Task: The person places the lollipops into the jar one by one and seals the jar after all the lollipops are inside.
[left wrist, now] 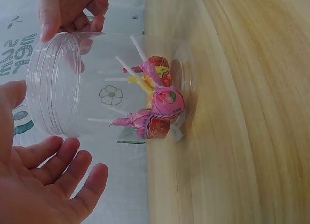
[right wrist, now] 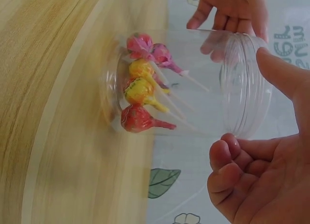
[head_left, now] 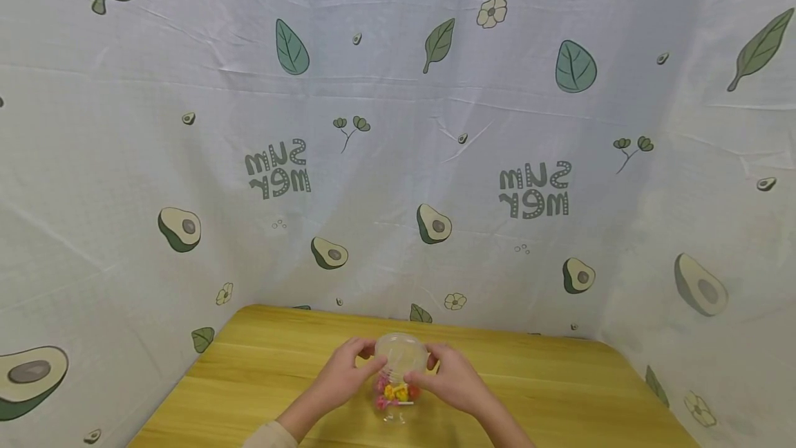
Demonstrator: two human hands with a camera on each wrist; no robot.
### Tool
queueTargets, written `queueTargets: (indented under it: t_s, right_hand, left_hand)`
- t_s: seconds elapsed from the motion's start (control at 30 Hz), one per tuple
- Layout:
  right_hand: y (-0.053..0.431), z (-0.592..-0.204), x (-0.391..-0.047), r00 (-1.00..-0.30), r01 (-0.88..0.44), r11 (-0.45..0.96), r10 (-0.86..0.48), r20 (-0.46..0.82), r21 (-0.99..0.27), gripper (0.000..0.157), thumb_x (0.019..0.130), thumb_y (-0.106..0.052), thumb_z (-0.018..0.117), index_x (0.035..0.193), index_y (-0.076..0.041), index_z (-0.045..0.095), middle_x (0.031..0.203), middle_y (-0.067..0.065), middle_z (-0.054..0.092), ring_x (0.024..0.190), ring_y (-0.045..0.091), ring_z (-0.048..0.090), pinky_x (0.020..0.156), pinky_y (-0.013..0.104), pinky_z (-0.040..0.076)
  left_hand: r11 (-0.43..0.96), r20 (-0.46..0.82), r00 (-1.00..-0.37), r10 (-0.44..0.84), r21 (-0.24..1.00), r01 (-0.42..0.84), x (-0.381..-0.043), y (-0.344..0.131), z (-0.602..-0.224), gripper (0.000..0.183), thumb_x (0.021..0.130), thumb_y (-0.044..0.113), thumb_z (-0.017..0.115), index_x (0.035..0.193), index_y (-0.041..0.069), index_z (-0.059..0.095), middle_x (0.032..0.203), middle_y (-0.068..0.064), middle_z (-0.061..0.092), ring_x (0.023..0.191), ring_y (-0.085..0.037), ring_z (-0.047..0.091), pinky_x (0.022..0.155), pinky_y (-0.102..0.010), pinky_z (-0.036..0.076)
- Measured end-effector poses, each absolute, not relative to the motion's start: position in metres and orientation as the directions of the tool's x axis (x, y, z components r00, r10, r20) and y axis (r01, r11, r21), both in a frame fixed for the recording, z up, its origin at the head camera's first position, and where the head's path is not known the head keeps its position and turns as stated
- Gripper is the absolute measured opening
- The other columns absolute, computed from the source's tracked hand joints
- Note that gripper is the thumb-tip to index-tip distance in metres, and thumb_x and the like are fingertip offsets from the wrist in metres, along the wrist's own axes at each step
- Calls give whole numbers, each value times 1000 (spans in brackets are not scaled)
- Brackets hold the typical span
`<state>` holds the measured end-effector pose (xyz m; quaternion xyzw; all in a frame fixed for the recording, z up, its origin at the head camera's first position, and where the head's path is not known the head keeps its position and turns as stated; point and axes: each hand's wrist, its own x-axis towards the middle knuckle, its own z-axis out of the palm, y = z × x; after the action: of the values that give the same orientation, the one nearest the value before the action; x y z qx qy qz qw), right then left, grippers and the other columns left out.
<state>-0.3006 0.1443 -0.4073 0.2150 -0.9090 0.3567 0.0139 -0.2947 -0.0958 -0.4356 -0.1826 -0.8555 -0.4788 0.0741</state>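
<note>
A clear plastic jar [left wrist: 92,69] stands upright on the table, with a clear round lid [head_left: 401,351] at its top. Several wrapped lollipops [right wrist: 140,91] lie inside it, in pink, yellow and red wrappers with white sticks. My left hand [head_left: 340,380] holds the lid's left side between thumb and index finger; its other fingers spread loosely beside the jar in the left wrist view. From the right side, my right hand [head_left: 457,380] grips the lid, thumb over the top edge and curled fingertips [right wrist: 227,149] just under the rim.
The wooden table [head_left: 273,358] has a yellowish grain and rounded far corners. Behind it and along both sides hangs a pale cloth [head_left: 385,178] printed with avocados, leaves and flowers.
</note>
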Motion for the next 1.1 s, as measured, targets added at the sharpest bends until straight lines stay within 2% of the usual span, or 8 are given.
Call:
queueTargets:
  t_s: [0.17, 0.47, 0.6, 0.73, 0.83, 0.93, 1.0, 1.1]
  right_hand:
    - [145, -407, -299, -911, -390, 651, -376, 170, -651, 60, 84, -49, 78, 119, -3, 65, 89, 5, 57, 68, 15, 47, 54, 28, 40]
    - [144, -409, -296, -903, -407, 639, -388, 184, -653, 61, 82, -43, 81, 123, -1, 63, 93, 9, 57, 68, 14, 50, 53, 27, 43]
    - [145, -409, -296, -902, -399, 617, -398, 169, -679, 76, 80, -39, 84, 136, 2, 54, 101, 10, 58, 70, 15, 51, 54, 28, 44]
    - [144, -412, -296, -902, -402, 612, -394, 179, -681, 93, 77, -34, 88, 149, 2, 41, 116, 13, 59, 83, 19, 54, 64, 30, 47]
    - [143, -417, -295, -889, -440, 623, -404, 216, -647, 91, 77, -33, 88, 151, -5, 42, 129, 15, 58, 97, 23, 56, 73, 36, 50]
    - [144, -420, -293, -872, -480, 627, -415, 259, -613, 83, 80, -33, 86, 150, -12, 47, 139, 18, 54, 108, 31, 59, 82, 49, 53]
    - [144, -422, -292, -866, -496, 637, -414, 280, -591, 81, 81, -34, 85, 150, -14, 48, 141, 20, 53, 116, 38, 58, 88, 58, 52]
    - [143, -424, -292, -863, -505, 655, -407, 301, -562, 79, 82, -37, 84, 150, -15, 49, 143, 19, 52, 125, 43, 54, 95, 65, 47]
  left_hand:
    - [457, 302, -927, 223, 807, 373, -293, -94, -437, 44, 99, 39, 63, 126, 4, 63, 112, -4, 63, 106, -22, 58, 88, -44, 49]
    - [422, 313, -912, 266, 813, 402, -296, -92, -437, 52, 101, 36, 61, 142, 5, 53, 111, -7, 61, 105, -23, 57, 83, -43, 51]
    - [434, 326, -902, 281, 796, 423, -297, -93, -438, 47, 102, 35, 59, 142, 9, 55, 115, -10, 60, 106, -23, 57, 82, -40, 50]
    - [443, 339, -895, 288, 781, 439, -297, -94, -439, 48, 101, 36, 61, 142, 10, 56, 122, -11, 60, 110, -26, 56, 86, -44, 50]
    - [446, 340, -892, 296, 777, 444, -298, -96, -439, 56, 95, 37, 70, 143, 10, 55, 125, -8, 60, 113, -29, 54, 88, -47, 51]
    - [446, 332, -892, 308, 778, 443, -298, -97, -439, 67, 88, 38, 77, 145, 11, 54, 125, -4, 60, 116, -31, 53, 87, -44, 51]
    - [444, 323, -893, 314, 781, 439, -298, -98, -440, 70, 86, 39, 79, 146, 12, 53, 125, -3, 59, 118, -33, 52, 85, -41, 51]
    - [450, 322, -892, 316, 777, 440, -298, -99, -441, 70, 86, 39, 79, 146, 13, 53, 125, -4, 59, 119, -35, 51, 83, -38, 50]
